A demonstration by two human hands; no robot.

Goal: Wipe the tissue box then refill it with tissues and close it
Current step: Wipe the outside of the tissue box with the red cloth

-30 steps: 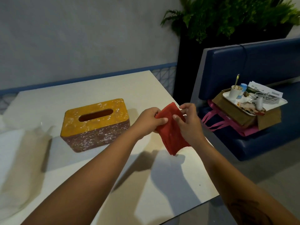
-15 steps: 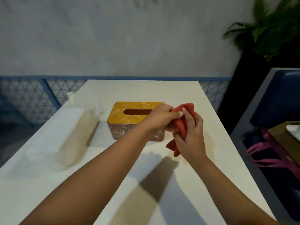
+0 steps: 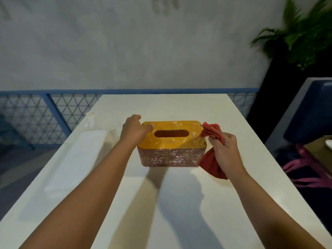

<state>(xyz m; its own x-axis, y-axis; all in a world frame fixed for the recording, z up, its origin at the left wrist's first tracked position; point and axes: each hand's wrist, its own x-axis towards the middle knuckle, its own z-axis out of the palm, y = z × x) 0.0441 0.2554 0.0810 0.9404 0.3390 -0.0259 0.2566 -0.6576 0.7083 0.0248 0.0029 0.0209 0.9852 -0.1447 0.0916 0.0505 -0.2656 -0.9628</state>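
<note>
Head view: the tissue box (image 3: 172,142) stands in the middle of the desk (image 3: 161,108), lid on. The left grip (image 3: 133,131) clasps its left end. The right grip (image 3: 225,150) clenches a red cloth (image 3: 211,163) that hides the box's right edge. A white wrapped pack (image 3: 86,150) lies to the left, and a blue seat (image 3: 309,112) stands to the right.

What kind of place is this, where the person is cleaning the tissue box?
Probably a cafe or small restaurant, in a seating corner. A white dining table stands beside a blue padded bench, with a tissue box on it. A blue mesh railing and a green plant border the area.
</note>
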